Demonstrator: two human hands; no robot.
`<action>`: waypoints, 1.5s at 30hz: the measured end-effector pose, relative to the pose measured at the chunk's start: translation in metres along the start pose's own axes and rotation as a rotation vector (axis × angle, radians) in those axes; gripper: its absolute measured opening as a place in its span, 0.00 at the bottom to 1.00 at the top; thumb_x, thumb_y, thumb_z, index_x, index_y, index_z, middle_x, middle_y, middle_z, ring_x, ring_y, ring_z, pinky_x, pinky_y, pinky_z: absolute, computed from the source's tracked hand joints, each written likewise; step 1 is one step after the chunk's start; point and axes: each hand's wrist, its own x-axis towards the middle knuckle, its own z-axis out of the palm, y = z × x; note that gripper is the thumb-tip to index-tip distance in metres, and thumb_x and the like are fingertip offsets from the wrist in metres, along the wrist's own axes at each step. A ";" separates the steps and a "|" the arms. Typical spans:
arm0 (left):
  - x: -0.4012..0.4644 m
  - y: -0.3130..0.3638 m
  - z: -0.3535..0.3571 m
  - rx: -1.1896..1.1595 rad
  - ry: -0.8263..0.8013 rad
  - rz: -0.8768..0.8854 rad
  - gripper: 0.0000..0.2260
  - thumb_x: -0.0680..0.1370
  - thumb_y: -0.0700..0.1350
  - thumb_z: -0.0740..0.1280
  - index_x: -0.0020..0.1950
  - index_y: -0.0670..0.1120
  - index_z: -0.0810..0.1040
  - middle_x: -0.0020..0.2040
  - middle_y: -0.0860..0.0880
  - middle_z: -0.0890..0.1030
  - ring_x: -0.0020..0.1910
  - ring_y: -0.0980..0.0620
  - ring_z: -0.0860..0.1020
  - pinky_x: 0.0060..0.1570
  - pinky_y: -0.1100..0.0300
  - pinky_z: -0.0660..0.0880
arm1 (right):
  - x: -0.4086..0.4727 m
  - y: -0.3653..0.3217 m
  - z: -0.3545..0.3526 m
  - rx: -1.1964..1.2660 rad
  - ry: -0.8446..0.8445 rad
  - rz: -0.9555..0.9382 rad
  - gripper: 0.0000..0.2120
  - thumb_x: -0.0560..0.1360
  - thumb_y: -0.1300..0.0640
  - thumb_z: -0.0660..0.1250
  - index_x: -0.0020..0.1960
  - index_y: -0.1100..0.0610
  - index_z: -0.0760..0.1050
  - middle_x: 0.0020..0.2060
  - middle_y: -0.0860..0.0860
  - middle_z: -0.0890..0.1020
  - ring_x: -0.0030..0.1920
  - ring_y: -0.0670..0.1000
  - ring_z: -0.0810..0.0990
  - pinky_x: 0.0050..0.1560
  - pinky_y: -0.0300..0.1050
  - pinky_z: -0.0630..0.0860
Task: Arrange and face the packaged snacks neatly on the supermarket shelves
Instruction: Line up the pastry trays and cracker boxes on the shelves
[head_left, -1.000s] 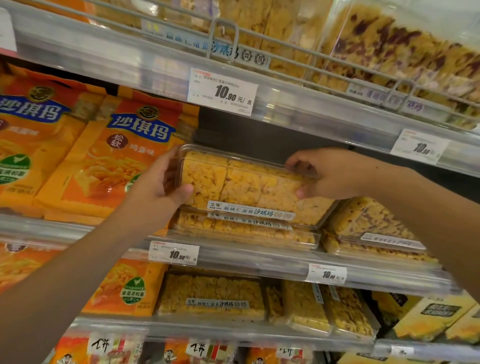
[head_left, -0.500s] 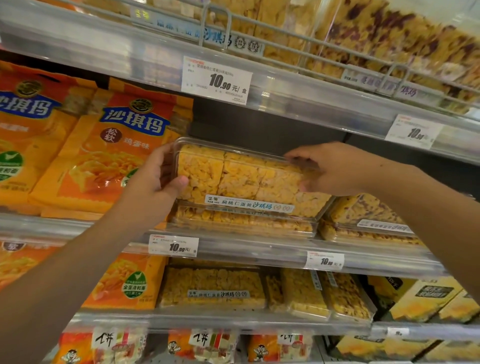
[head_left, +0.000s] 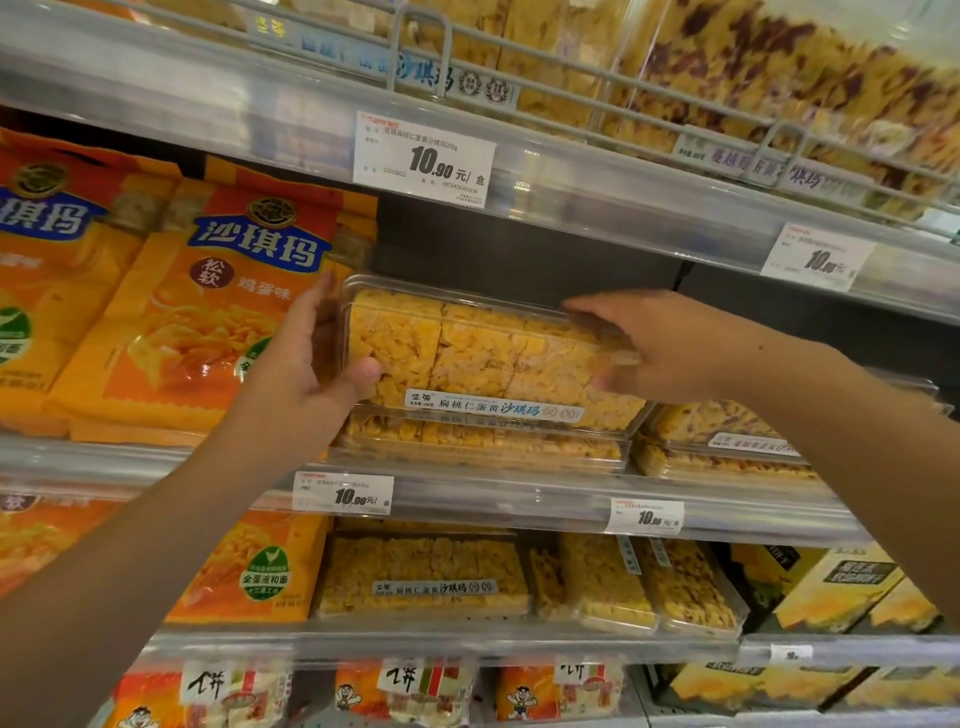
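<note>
Facing step: a clear plastic clamshell box of yellow flaky snack squares (head_left: 483, 358) is being held at both ends and tilted label-forward on the middle shelf.
Box position: it lies on top of a second clear box of the same snack (head_left: 483, 446), on the grey metal shelf edge with price tags (head_left: 519, 493), just right of the orange printed snack bags (head_left: 208, 322).
Long axis: the box's long side runs left to right, parallel to the shelf front; its white label strip faces outward along the lower edge.
Left hand (head_left: 306, 384): it is curled round the left short end, thumb pressed on the front face, fingers hidden behind the box.
Right hand (head_left: 660, 348): the right short end is gripped from above, fingers curved over the top rim, thumb at the lower front.
Key relation: the box sits between the two hands, so neither is nearer; a square seating is judged to depend on both ends being lowered evenly.
Risk: an uneven push could leave the upper box skewed over the lower one.
Neighbours: a clear box of purple-flecked snack squares (head_left: 717, 426) lies just right.
</note>
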 end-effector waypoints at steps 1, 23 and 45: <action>-0.005 0.002 0.000 0.063 0.044 0.066 0.37 0.76 0.55 0.69 0.79 0.55 0.52 0.74 0.52 0.67 0.73 0.52 0.66 0.69 0.41 0.67 | -0.007 -0.001 0.002 -0.004 0.070 -0.024 0.38 0.75 0.47 0.69 0.78 0.46 0.53 0.75 0.48 0.63 0.73 0.51 0.64 0.71 0.49 0.62; -0.120 -0.068 0.150 0.949 -0.105 0.513 0.27 0.75 0.43 0.59 0.74 0.38 0.67 0.75 0.38 0.65 0.76 0.40 0.58 0.75 0.39 0.51 | -0.152 0.037 0.246 0.171 0.388 0.222 0.30 0.75 0.60 0.50 0.77 0.51 0.57 0.78 0.55 0.54 0.78 0.58 0.48 0.75 0.63 0.52; -0.165 -0.076 0.348 -0.554 0.054 -1.231 0.23 0.73 0.58 0.71 0.64 0.54 0.70 0.59 0.41 0.79 0.54 0.41 0.82 0.49 0.44 0.80 | -0.201 0.048 0.370 0.896 0.103 0.144 0.34 0.75 0.61 0.64 0.77 0.46 0.55 0.77 0.37 0.43 0.73 0.47 0.63 0.60 0.52 0.77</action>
